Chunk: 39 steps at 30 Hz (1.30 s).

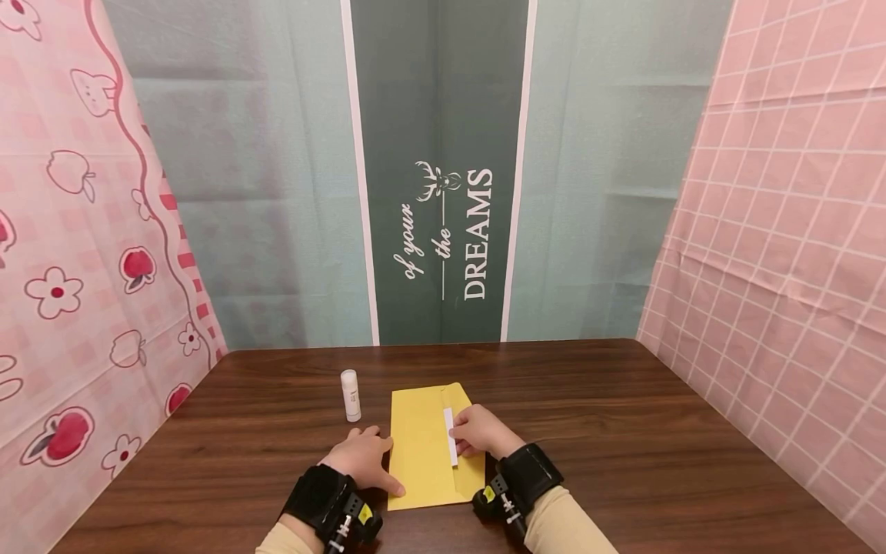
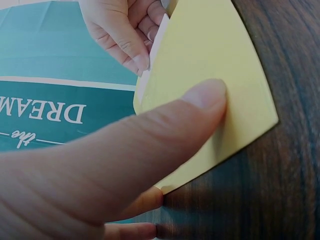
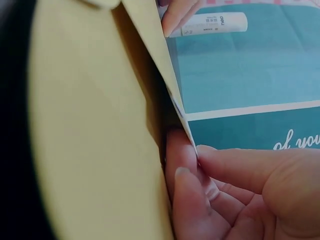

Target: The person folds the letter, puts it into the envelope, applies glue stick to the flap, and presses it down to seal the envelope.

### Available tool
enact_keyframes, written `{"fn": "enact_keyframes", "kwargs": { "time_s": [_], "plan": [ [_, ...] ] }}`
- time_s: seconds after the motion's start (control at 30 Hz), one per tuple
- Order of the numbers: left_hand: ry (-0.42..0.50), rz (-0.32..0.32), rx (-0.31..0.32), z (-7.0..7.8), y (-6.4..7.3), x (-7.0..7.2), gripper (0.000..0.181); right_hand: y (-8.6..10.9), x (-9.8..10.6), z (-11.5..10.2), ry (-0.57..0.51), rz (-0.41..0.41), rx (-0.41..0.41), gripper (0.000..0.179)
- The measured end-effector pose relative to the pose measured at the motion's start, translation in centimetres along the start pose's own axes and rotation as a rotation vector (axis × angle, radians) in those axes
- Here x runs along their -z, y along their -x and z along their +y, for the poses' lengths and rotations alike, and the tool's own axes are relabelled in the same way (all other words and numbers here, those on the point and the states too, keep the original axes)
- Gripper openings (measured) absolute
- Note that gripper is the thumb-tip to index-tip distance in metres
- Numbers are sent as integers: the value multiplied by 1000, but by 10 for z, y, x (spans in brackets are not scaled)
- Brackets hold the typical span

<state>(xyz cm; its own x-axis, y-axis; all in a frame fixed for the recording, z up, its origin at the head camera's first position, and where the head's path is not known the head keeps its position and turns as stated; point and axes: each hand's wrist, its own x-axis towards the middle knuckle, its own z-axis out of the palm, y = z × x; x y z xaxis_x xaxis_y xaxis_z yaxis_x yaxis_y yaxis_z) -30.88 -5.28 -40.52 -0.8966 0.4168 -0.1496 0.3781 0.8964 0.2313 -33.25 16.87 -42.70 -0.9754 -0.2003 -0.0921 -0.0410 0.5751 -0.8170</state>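
Note:
A yellow envelope [image 1: 418, 446] lies on the table with its flap [image 1: 472, 478] spread open to the right. From its mouth a strip of white paper [image 1: 449, 431] sticks out. My right hand [image 1: 482, 431] pinches the edge at this opening, where the white paper shows; the right wrist view has fingertips [image 3: 181, 150] inside the mouth and the thumb on the outer side. At the envelope's left edge rests my left hand [image 1: 361, 459], its straight thumb [image 2: 205, 95] pressing on the near left part and its other fingers beside the edge.
A white glue stick [image 1: 351, 396] lies on the brown wooden table [image 1: 588, 431], up and left of the envelope. Cloth hangs behind the table [image 1: 443, 92] and at both sides, pink on the left and right.

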Motion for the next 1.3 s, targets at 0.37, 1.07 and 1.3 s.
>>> {"fn": "enact_keyframes", "kwargs": {
  "time_s": [0.37, 1.07, 1.3],
  "plan": [
    [0, -5, 6, -1, -1, -1, 75, -1, -2, -1, 17, -6, 22, 15],
    [-4, -1, 6, -1, -2, -3, 75, 1, -5, -6, -68, -29, 18, 12],
    [-2, 5, 5, -1, -1, -1, 75, 0, -5, -6, -91, -11, 8, 11]
  ]
}}
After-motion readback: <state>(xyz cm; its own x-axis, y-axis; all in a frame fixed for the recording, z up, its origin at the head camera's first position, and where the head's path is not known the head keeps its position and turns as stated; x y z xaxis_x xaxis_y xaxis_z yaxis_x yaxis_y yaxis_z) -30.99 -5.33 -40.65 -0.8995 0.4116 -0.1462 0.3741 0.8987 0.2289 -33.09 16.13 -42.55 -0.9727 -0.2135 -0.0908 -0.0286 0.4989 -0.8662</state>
